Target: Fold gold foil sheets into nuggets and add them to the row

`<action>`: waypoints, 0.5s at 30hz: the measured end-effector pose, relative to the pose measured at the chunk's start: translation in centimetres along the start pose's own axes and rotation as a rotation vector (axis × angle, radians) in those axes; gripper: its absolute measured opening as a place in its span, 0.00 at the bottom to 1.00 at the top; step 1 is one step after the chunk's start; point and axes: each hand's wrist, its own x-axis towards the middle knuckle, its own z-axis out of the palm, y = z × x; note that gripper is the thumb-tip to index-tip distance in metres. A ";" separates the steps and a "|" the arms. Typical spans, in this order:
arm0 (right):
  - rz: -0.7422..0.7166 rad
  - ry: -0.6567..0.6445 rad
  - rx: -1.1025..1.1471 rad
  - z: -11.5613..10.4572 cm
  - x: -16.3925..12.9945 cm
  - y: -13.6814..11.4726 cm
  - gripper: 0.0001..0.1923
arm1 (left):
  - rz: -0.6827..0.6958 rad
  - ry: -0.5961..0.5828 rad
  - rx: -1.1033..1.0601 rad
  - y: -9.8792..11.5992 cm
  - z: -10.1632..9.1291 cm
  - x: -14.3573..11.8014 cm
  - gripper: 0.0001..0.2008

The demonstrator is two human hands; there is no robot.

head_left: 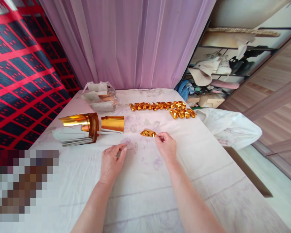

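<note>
gold foil piece (148, 133) at right hand (165, 145) fingertips

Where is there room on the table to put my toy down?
The near cloth between the forearms is bare, and so is the stretch right of the right hand. It is crowded by the gold paper stack on the left and the folded gold pieces along the back.

Two hands (111, 161) (165, 145), one folded gold piece (147, 133), two curled gold sheets (79, 121) (112, 123), one plastic bag (100, 96).
</note>
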 end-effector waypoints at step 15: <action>0.141 0.072 -0.317 -1.1 7.0 3.0 0.12 | 0.010 0.006 -0.036 -0.2 0.0 0.2 0.16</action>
